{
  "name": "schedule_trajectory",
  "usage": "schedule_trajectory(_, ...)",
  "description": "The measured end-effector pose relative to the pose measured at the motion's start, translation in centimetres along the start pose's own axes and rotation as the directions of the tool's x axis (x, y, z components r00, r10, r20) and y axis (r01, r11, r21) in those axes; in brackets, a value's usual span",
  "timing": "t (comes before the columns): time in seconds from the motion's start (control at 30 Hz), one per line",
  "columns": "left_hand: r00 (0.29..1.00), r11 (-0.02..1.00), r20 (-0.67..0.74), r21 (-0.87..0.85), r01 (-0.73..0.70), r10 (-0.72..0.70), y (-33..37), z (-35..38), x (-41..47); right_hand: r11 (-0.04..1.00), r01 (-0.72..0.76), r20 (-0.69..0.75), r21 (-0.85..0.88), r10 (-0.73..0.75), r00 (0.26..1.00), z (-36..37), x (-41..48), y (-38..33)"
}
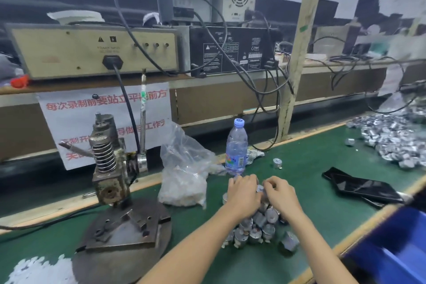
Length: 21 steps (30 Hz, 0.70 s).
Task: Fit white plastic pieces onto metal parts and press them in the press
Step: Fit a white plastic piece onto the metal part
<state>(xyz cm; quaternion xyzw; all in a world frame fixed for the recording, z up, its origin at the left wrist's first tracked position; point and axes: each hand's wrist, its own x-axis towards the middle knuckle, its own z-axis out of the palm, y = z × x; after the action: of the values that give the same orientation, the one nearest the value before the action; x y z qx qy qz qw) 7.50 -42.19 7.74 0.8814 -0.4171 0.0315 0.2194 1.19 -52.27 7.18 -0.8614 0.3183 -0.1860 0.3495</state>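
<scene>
Over the pile of metal parts (255, 230) at the near right of the counter (322, 210), my left grip (243, 193) is curled round one metal part (260, 189) and my right grip (280, 196) pinches at its top. Can't tell if a white piece is in there, too small. My tip: seat it square and fully before heading left to the press (110, 168), or it'll probably go in crooked.

green mat (311, 182), silver metal parts (255, 226), white plastic pcs (39, 270), blue bin (396, 237), black phone (362, 188).
</scene>
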Motion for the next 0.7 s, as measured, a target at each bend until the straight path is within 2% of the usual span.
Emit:
schedule_trajectory(0.3, 0.999, 0.999, -0.049, -0.043, -0.021, 0.019, -1.6, -2.5, -0.9, 0.997, 0.055, -0.030, 0.056, -0.054, 0.998, -0.1, -0.1, -1.1)
schedule_trajectory(0.53, 0.981, 0.992, -0.176, -0.081, -0.101, 0.085, -4.1, -7.6, -3.7, 0.978, 0.180, -0.041, 0.107, -0.177, 0.983, -0.2, -1.2, -5.7)
schedule_trajectory(0.7, 0.949, 0.991, -0.289, 0.002, -0.133, 0.128, -5.6, -11.9, -6.6, 0.952, 0.283, -0.037, 0.118, -0.280, 0.959, 0.4, -3.1, -10.3)
